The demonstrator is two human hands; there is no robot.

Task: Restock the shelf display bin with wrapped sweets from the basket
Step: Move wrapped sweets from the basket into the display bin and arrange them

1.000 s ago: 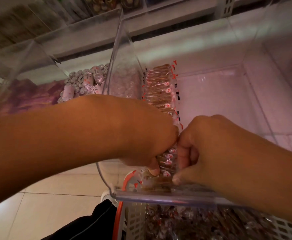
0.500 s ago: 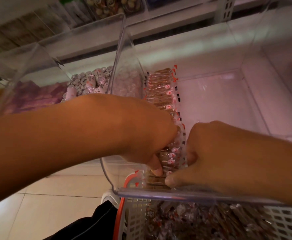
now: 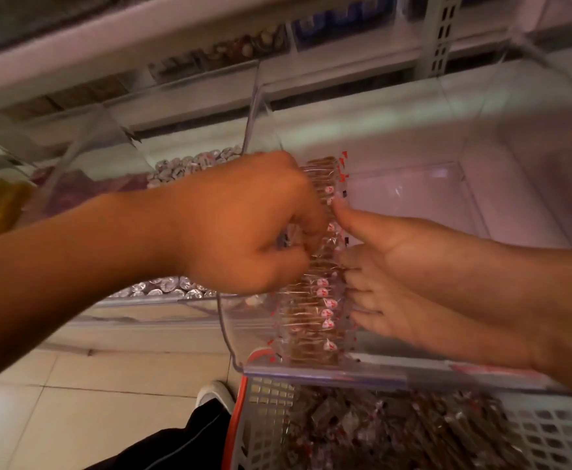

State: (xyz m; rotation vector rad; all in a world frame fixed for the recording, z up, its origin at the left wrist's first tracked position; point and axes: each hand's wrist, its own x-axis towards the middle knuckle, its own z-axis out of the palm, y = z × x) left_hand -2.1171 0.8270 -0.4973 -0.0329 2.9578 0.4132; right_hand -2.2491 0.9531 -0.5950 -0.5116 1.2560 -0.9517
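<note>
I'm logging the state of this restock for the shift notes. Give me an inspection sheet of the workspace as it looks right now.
Surface: clear bin on the shelf, floor mostly bare on its right side.
Job's things: row of wrapped sweets stacked along the bin's left wall; basket below, holding more sweets.
Clutter: nothing seen.
Hands: left hand curled against the row's left side; right hand with straight fingers and thumb pressing the row's right side.
Cables: nothing seen.
Surroundings: neighbouring bin of silver-wrapped sweets, upper shelves blurred, tiled floor, a shoe.
</note>
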